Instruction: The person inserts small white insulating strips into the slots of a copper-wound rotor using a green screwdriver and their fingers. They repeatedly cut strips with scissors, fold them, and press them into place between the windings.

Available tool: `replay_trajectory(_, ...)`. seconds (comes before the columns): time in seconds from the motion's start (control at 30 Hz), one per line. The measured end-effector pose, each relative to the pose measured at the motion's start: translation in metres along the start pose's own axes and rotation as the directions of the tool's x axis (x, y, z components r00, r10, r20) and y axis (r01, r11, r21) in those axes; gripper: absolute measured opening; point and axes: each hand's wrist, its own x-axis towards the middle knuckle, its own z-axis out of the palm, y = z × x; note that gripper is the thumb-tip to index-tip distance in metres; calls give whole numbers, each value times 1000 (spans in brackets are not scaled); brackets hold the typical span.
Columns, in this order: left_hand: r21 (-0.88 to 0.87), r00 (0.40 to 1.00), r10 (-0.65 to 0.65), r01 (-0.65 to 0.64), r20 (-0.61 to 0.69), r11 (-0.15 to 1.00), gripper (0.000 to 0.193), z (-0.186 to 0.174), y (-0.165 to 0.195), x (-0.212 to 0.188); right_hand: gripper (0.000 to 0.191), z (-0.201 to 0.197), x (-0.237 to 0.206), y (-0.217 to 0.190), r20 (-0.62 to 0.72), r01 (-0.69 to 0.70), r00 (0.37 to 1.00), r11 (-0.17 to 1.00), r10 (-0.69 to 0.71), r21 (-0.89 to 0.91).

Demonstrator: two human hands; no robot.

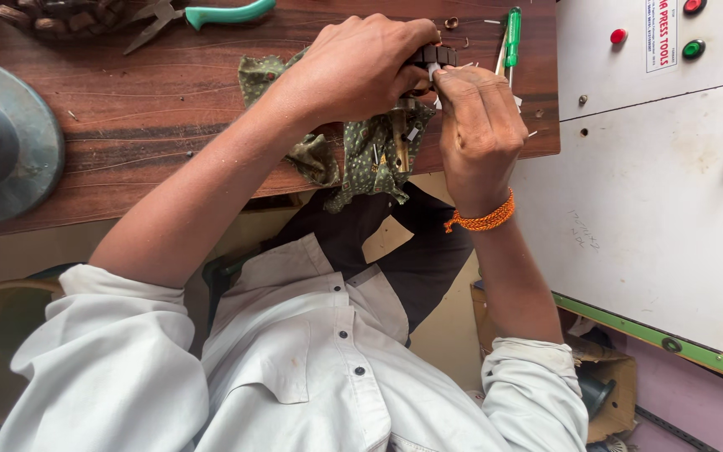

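Nearest, a white shirt (pixel 311 368) with rolled sleeves is seen, and an orange thread band (pixel 483 220) is worn on the right wrist. Beyond, at the desk's (pixel 144 125) near edge, a green patterned cloth (pixel 370 151) is draped. Above it, a small dark ridged part (pixel 435 56) is clenched in the left hand (pixel 357 67), while a thin white sliver (pixel 434 72) is pinched against it by the right hand (pixel 477 125). Farther on, a green-handled screwdriver (pixel 512 35) and green-handled pliers (pixel 211 13) are laid near the desk's far edge.
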Motion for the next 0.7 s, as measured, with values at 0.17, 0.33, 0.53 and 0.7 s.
replay_trajectory(0.17, 53, 999, -16, 14, 46, 999, 25, -1, 2, 3, 27, 3, -7, -3, -31, -40, 999, 999, 39, -29)
replay_trajectory(0.33, 24, 1000, 21, -21, -11, 999, 33, 2, 7, 1, 25, 7, -11, -2, -92, -39, 995, 999, 39, 0)
replay_trajectory(0.53, 29, 1000, 6, -7, 24, 1000, 31, 4, 11, -1, 26, 18, -19, 1, -195, -20, 981, 1000, 15, -23)
replay_trajectory(0.7, 13, 995, 97, -98, 37, 995, 27, 5, 4, 0, 28, 30, -30, 7, -254, -32, 967, 999, 25, -23)
